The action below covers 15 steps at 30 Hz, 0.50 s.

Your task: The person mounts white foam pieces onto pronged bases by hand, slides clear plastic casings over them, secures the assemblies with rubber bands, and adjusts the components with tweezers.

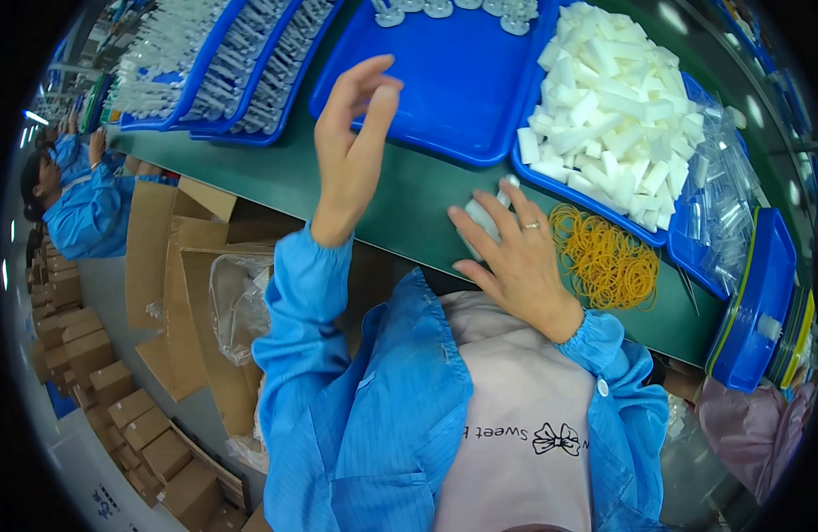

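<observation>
My left hand [351, 151] is raised over the front left corner of the blue tray [409, 97], its thumb and fingers apart with nothing between them. At the front edge of the green table, my right hand [520, 257] has its fingers over a whitish, see-through plastic piece [485, 218] with a knobbed end. The fingers partly cover this piece. Right beside that hand lies a pile of yellow rubber bands [604, 257]. Several clear plastic pieces with round bases [438, 8] stand along the far side of the blue tray.
White foam blocks [613, 115] heap a blue tray at the right, with clear plastic tubes [719, 195] beyond. Stacked blue trays of clear parts [240, 71] stand far left. Tweezers [690, 288] lie near the right edge. Open cardboard boxes [187, 293] stand below left; a co-worker [85, 199] sits farther left.
</observation>
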Available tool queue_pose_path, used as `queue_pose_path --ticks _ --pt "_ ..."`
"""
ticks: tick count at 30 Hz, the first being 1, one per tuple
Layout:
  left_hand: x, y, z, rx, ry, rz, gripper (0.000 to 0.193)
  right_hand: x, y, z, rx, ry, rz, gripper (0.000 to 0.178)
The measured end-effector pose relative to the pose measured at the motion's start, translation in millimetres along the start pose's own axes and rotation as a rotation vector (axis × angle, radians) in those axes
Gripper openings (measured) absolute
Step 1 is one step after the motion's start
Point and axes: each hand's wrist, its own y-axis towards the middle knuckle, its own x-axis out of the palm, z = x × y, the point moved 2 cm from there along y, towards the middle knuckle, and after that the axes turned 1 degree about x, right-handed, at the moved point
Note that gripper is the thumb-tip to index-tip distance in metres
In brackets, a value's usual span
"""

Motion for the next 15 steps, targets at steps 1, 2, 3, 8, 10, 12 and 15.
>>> queue_pose_path --ticks 1,2,3,8,10,12,15 --pt "3 13 -4 0.019 0.037 -0.044 0.028 0 -2 1 -0.011 0.061 0.012 0.062" --pt "5 27 -7 0.039 0.073 -0.089 0.027 -3 -1 0 -0.013 0.06 0.001 0.061" --pt "7 39 -11 0.051 0.076 -0.095 0.027 -7 2 0 -0.013 0.059 0.015 0.061" --pt "21 88 -39 0.29 0.506 -0.215 0.026 -6 -1 -2 -0.044 -0.04 0.007 0.06" --pt "28 104 -57 0.449 0.799 -0.246 0.026 -6 -3 -2 -0.057 -0.117 -0.027 0.056" --pt "29 111 -68 0.473 0.959 -0.258 0.027 -5 -8 1 -0.066 -0.155 -0.016 0.054" --pt "18 119 -83 0.495 1.083 -0.225 0.031 -8 -13 5 -0.102 -0.188 0.02 0.052"
